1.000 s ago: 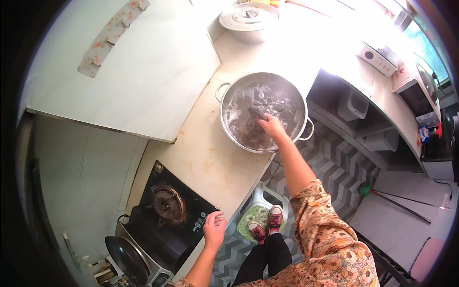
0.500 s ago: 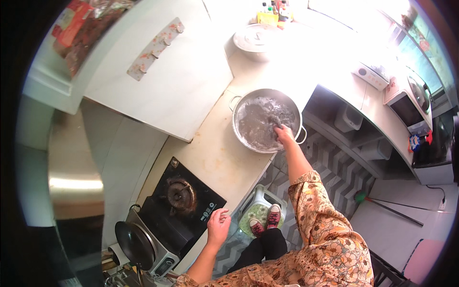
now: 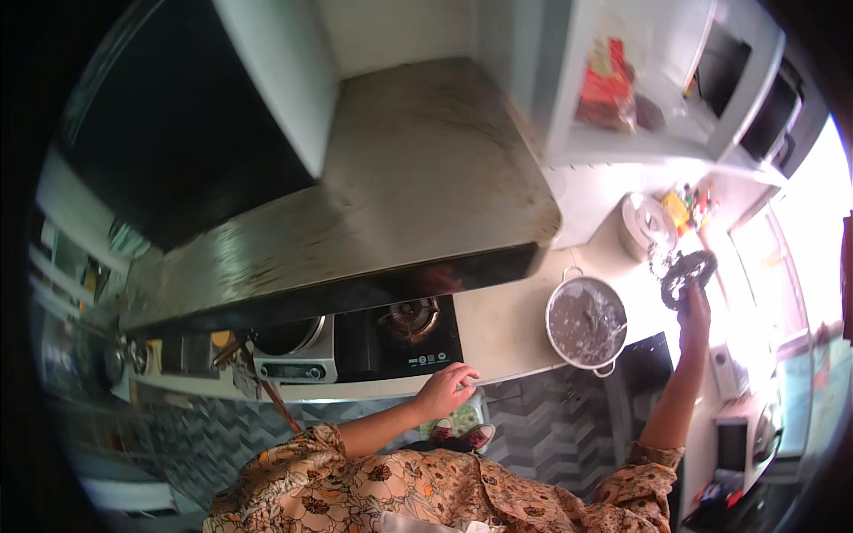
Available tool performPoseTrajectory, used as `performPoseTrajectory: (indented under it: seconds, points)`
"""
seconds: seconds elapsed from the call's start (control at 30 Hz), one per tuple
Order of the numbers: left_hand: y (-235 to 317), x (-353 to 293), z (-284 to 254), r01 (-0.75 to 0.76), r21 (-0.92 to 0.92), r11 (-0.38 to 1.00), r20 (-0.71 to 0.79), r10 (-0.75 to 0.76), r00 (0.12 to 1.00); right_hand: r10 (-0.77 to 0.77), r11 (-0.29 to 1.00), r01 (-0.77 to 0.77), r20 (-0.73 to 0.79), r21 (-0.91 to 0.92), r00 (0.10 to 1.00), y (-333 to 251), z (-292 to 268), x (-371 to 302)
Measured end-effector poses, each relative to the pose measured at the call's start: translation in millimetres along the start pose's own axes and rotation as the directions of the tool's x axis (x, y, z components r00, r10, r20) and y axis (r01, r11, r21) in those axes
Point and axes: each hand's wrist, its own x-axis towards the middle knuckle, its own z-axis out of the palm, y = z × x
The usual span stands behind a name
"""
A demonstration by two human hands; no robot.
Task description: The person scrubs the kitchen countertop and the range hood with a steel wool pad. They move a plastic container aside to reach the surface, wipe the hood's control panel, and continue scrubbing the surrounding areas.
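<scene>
My right hand (image 3: 695,313) is lifted to the right of a large metal pot (image 3: 551,336) and grips a dark, wet, ring-shaped thing (image 3: 684,282). Its exact kind is hard to make out; bright drops or streaks show beside it. Murky grey water with foam (image 3: 582,322) fills much of the two-handled pot, which stands on the counter. In front of the black gas stove (image 3: 391,355), my left hand (image 3: 447,389) hovers near the counter's front edge, fingers loosely bent and nothing in them.
A lidded pot (image 3: 641,222) stands behind, with bottles (image 3: 697,202) beside it. The range hood (image 3: 426,195) juts out over the stove. A pan (image 3: 293,338) sits on a cooker (image 3: 298,366) at the left. My feet (image 3: 462,433) are on a stool (image 3: 469,413).
My right hand has come up out of the pot's water with the dark thing. The view has swung, bringing the range hood in. My left hand stays near the stove's front.
</scene>
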Motion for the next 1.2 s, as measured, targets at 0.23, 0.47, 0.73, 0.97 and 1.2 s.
performPoseTrajectory:
  seconds: [0.23,0.47,0.73,0.97,1.2]
  points:
    - [42,-21,-41,-0.168,-0.043,0.985,-0.236,0.154,0.959,-0.045,0.978,-0.089,0.607,0.188,0.794,-167,194,-23]
    - [74,-51,-122,-0.303,0.114,0.946,-0.669,0.298,0.681,-0.317,0.139,0.762,0.7,-0.633,0.64,-193,339,-48]
    - [47,-103,-142,-0.177,-0.038,0.984,-0.848,0.062,0.527,-0.373,0.109,0.98,0.907,-0.165,0.194,-134,378,-70]
    - [64,-113,-163,-0.19,0.087,0.978,-0.938,0.145,0.316,-0.422,0.02,0.979,0.889,0.205,-0.177,-126,469,-194]
    - [88,-114,-271,0.14,0.669,0.73,-0.734,0.679,-0.031,-0.479,-0.37,0.914,0.809,0.167,-0.341,-167,464,-148]
